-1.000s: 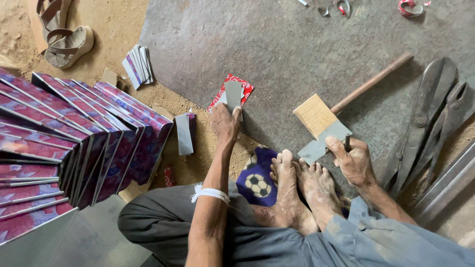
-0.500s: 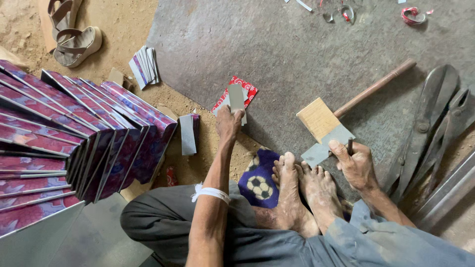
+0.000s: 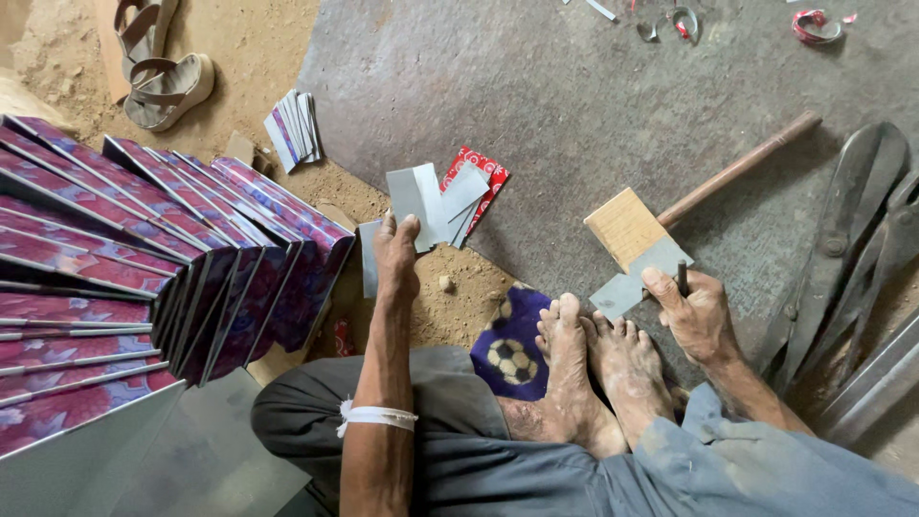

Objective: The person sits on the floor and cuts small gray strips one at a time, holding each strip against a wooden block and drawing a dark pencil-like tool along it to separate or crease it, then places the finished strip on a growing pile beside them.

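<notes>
My left hand (image 3: 397,254) reaches forward and grips a fan of small grey sheet-metal pieces (image 3: 436,203) lifted off a red-patterned piece (image 3: 483,177) on the grey floor slab (image 3: 536,86). My right hand (image 3: 697,311) rests by my bare feet (image 3: 598,354), pinching a grey metal piece (image 3: 639,278) and a thin dark rod (image 3: 683,278). A wooden mallet (image 3: 670,213) lies right beside that hand, its block head touching the metal piece.
Folded purple-printed metal sheets (image 3: 144,258) stand in a row at my left. Large metal shears (image 3: 857,239) lie at the right. A small stack of cut pieces (image 3: 295,126) and sandals (image 3: 158,62) lie on the dirt. Scrap curls (image 3: 814,24) lie far ahead.
My left hand has picked up several grey pieces and fanned them out above the red piece. My right hand has stayed on its metal piece by the mallet.
</notes>
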Tool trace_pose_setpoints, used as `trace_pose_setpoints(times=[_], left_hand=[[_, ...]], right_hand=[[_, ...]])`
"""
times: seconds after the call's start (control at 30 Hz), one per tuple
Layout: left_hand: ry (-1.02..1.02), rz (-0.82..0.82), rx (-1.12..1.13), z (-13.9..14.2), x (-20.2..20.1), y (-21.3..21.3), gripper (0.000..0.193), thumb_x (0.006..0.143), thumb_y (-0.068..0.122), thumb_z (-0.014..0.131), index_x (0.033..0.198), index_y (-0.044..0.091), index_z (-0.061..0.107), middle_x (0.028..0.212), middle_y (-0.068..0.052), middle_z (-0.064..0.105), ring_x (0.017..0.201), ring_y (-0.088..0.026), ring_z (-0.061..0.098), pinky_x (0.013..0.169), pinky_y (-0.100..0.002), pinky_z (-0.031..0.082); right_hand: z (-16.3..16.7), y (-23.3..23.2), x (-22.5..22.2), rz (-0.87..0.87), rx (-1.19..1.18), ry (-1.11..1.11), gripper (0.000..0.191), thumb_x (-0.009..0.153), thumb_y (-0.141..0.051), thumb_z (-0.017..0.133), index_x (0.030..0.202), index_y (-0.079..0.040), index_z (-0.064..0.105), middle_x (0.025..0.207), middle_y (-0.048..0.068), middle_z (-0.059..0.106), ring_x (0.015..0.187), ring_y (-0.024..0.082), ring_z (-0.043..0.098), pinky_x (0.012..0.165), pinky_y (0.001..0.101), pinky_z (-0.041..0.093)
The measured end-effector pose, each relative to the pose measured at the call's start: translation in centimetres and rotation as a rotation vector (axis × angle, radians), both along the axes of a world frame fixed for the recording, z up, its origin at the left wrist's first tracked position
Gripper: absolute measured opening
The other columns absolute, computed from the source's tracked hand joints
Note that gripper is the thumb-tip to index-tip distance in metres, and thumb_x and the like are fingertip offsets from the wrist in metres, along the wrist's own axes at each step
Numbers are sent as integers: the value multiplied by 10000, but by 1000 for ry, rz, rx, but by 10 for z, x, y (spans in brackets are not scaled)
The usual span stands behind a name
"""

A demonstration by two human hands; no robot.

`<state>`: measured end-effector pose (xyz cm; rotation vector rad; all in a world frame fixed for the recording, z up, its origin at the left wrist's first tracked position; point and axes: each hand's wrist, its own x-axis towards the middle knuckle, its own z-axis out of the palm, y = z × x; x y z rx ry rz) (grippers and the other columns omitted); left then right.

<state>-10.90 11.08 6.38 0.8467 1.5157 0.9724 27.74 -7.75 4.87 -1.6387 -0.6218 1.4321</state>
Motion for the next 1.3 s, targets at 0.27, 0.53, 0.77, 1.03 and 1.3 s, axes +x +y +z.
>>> trace_pose_setpoints(times=[0.27, 0.53, 0.77, 1.03, 1.3], left_hand=[[-92, 4, -107, 23, 6, -6, 310, 959, 100, 563, 1252, 2, 588, 1008, -82, 683, 801, -146, 672, 688, -304, 588], [-27, 17, -140, 23, 18, 0, 262, 962, 127, 585, 1201, 19, 586, 968, -84, 683, 781, -155, 678, 690, -330, 609], [31, 53, -149, 10, 24, 14, 285, 951, 125, 594, 1222, 35, 600, 972, -61, 693, 776, -147, 668, 681, -319, 601], [163, -319, -211, 16, 32, -21, 323, 899, 129, 602, 1216, 68, 626, 983, -49, 704, 796, -138, 664, 583, -311, 517], [1051, -642, 205, -15, 70, -43, 365, 960, 316, 661, 1171, 19, 680, 1100, -177, 662, 1039, -329, 610, 915, -457, 475]], right_hand=[[-7, -3, 7, -11, 7, -62, 408, 989, -372, 712, 815, -3, 695, 646, 15, 553, 537, 94, 473, 488, 280, 379], [-5, -14, 19, -39, 27, -93, 397, 975, -354, 711, 830, 16, 696, 652, 16, 569, 544, 98, 491, 476, 290, 389], [-15, -37, 26, -112, 9, -101, 386, 951, -368, 731, 838, 1, 719, 642, 18, 571, 535, 101, 487, 484, 280, 377], [-35, -54, 20, -197, -48, -34, 401, 929, -392, 752, 827, -8, 702, 652, -10, 558, 521, 82, 450, 460, 280, 340], [-34, -39, 31, -151, -76, -126, 400, 934, -397, 743, 838, -10, 709, 626, -8, 559, 506, 83, 467, 444, 282, 355]])
